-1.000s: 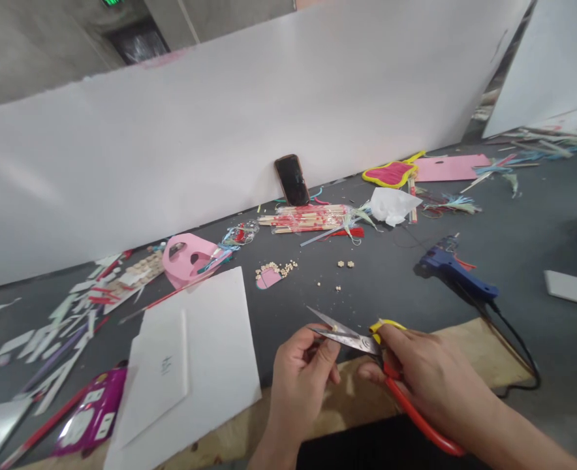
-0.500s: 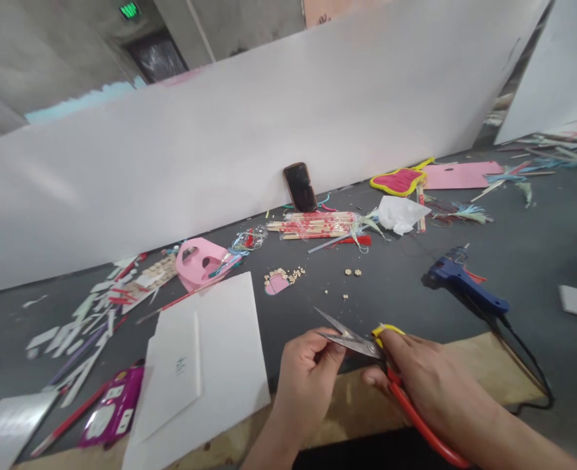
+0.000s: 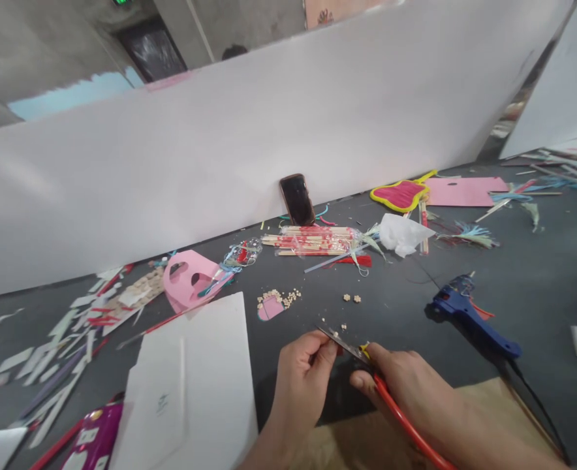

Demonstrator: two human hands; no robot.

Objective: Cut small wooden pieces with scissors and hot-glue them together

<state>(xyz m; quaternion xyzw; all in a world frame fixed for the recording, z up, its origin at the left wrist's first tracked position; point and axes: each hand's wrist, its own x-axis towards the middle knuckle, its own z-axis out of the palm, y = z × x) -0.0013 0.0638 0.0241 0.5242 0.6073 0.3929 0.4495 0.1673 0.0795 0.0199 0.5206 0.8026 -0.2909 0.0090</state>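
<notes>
**Scissors held in two hands, head view.** Your right hand (image 3: 408,391) is closed around the red handles of the scissors (image 3: 346,346). They sit low in the centre of the view, above the near part of the dark surface (image 3: 416,307). The blades point up and left and appear nearly closed. Your left hand (image 3: 302,375) meets the blade tips, its fingers (image 3: 324,354) pinched together.

The scissors look stiff, metal-bladed and light enough for one hand. The handles are probably the safe hold, since the blade edges are likely sharp.

Whether your left fingers hold anything is too small to make out. Your right palm hides the grip, and the lower handle runs out of the frame.

Wooden beads (image 3: 281,299) lie just beyond, a blue glue gun (image 3: 469,310) to the right and a white sheet (image 3: 210,365) to the left.
</notes>
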